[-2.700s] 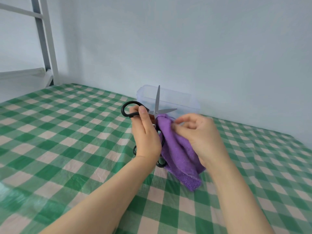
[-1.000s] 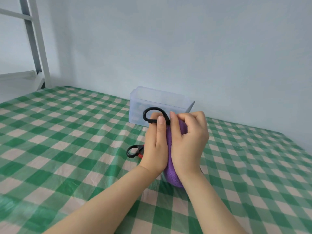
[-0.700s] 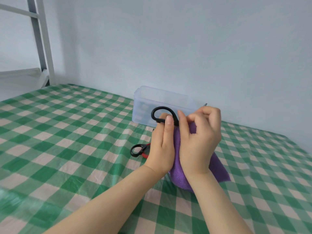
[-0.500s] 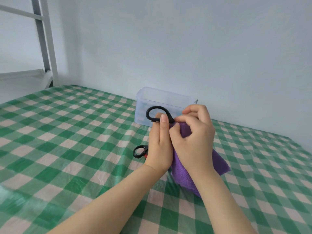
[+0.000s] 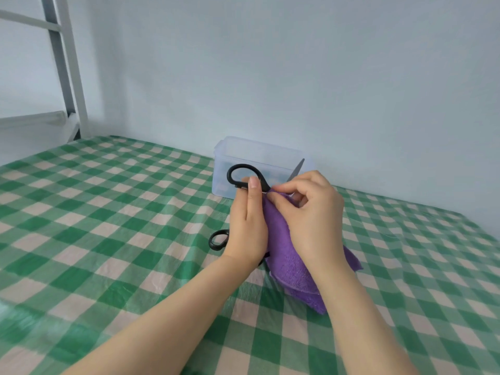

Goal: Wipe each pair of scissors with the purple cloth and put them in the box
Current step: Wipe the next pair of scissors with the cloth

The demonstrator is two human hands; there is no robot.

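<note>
My left hand (image 5: 247, 226) holds black-handled scissors (image 5: 239, 174) upright by the handle, one loop showing above my fingers. Their grey blade tip (image 5: 296, 170) sticks out past my right hand. My right hand (image 5: 308, 212) pinches the purple cloth (image 5: 292, 263) around the blade, and the cloth hangs down to the table. A second pair of scissors (image 5: 217, 239) lies on the table behind my left hand, only a black loop showing. The clear plastic box (image 5: 224, 158) stands behind, near the wall.
The table wears a green and white checked cloth (image 5: 108, 226). A pale wall rises right behind the box. A white metal frame (image 5: 67, 63) stands at the far left.
My right hand has slid the cloth back down along the blade toward the handles, so more blade tip shows. Earlier the blades were spread open; now they are covered by cloth.
</note>
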